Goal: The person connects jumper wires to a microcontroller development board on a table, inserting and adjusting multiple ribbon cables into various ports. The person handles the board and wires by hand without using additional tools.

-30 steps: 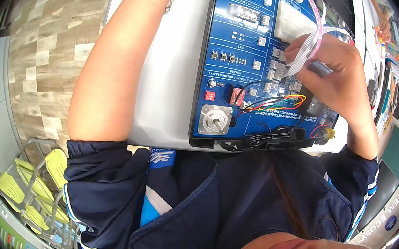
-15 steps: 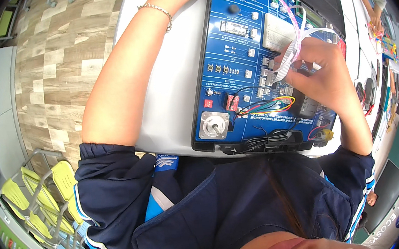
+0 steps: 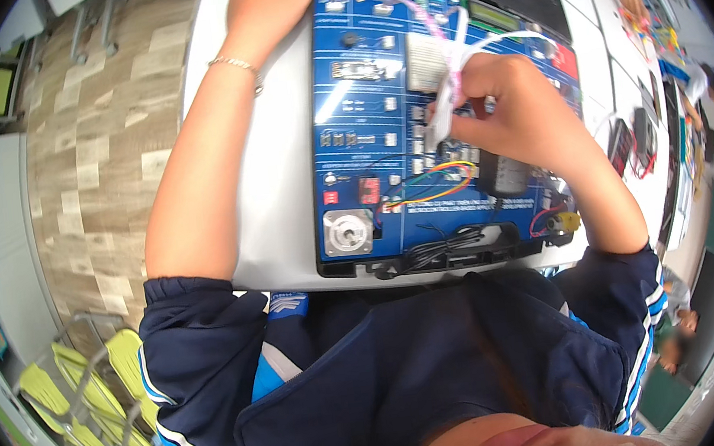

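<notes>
My right hand is closed in a pinch on the lower end of a white ribbon cable, over a row of small white sockets on a blue electronics training board. Whether the plug is seated in a socket is hidden by my fingers. Other white and pinkish cables rise from there to the board's far parts. My left hand lies at the board's far left corner, its fingers mostly cut off by the upper edge. Near my right hand are a white breadboard and a loop of coloured wires.
The board sits in a black case on a white table. A stepper motor, a coiled black cable and a yellow motor lie along its near side. Green chairs stand at lower left. Another person's hand is at far right.
The whole view has shifted, so the board and both hands sit further left in the picture. My right hand keeps its pinch on the ribbon cable at the sockets.
</notes>
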`<action>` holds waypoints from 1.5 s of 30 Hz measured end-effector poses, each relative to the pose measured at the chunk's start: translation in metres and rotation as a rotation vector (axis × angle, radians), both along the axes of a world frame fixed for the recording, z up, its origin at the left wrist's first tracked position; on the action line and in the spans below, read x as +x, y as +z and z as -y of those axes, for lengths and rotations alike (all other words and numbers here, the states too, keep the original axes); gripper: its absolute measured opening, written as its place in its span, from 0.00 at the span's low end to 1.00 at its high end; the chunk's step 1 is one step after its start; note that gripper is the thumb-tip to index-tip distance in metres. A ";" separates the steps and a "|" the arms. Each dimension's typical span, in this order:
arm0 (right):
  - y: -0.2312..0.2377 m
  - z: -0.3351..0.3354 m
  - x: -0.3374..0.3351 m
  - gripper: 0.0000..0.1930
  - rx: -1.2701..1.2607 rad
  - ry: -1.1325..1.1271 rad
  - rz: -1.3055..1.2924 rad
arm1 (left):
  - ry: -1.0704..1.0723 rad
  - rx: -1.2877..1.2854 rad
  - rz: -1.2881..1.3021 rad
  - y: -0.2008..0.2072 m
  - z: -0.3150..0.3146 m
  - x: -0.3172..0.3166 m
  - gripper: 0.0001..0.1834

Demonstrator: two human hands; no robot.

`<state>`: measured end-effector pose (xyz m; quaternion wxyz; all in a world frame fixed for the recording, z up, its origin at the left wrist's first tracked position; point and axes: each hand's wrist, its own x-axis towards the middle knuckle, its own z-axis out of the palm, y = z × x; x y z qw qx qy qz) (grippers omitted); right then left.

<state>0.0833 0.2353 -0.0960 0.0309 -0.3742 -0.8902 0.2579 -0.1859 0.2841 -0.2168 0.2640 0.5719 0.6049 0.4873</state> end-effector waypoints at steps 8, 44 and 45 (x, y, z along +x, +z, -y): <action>0.006 0.015 0.091 0.09 0.232 -0.137 -0.391 | 0.015 0.002 0.085 -0.003 -0.007 -0.009 0.18; -0.001 0.025 0.274 0.09 -0.142 -0.937 -0.219 | 0.062 0.032 0.046 -0.004 -0.007 -0.005 0.19; 0.005 0.022 0.269 0.11 -0.138 -0.932 -0.419 | 0.068 0.019 0.025 -0.004 -0.008 -0.003 0.19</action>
